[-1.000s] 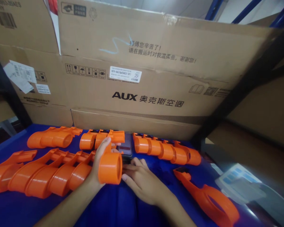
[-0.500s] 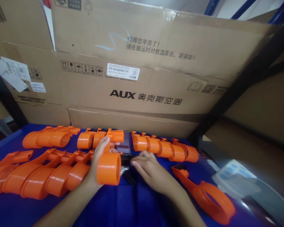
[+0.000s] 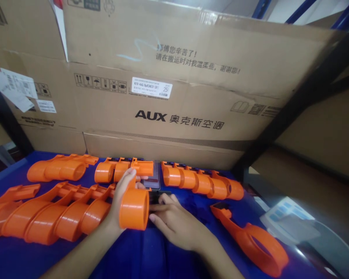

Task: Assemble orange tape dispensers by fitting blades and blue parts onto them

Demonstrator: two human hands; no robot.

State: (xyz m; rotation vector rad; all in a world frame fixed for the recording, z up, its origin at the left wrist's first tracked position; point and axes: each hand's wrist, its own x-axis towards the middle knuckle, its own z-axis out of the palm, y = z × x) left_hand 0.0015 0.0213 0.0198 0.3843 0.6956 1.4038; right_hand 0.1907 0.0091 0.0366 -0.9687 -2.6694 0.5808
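Observation:
My left hand (image 3: 123, 193) is closed around an orange plastic tape dispenser (image 3: 133, 209), its round hub facing me and its flat head pointing away. Close by on the right, my right hand (image 3: 174, 221) has its fingers curled, with the thumb and fingertips beside the dispenser's hub. Whatever those fingers pinch is hidden behind the hub and the hand. A dark object (image 3: 162, 193) shows just beyond the right fingertips. Behind the held dispenser lies a flat, framed grey item (image 3: 155, 182), partly covered.
Rows of orange dispensers lie on the blue surface, at left (image 3: 46, 223), back left (image 3: 58, 170) and back right (image 3: 202, 182). A single dispenser (image 3: 258, 244) with a black tip lies at right. A large cardboard sheet (image 3: 174, 135) stands behind; clear plastic packaging (image 3: 296, 228) sits far right.
My right hand has moved left, its fingertips now close to the dispenser's hub. The silver metal piece and black part seen between the hands are now hidden. My left hand has barely moved.

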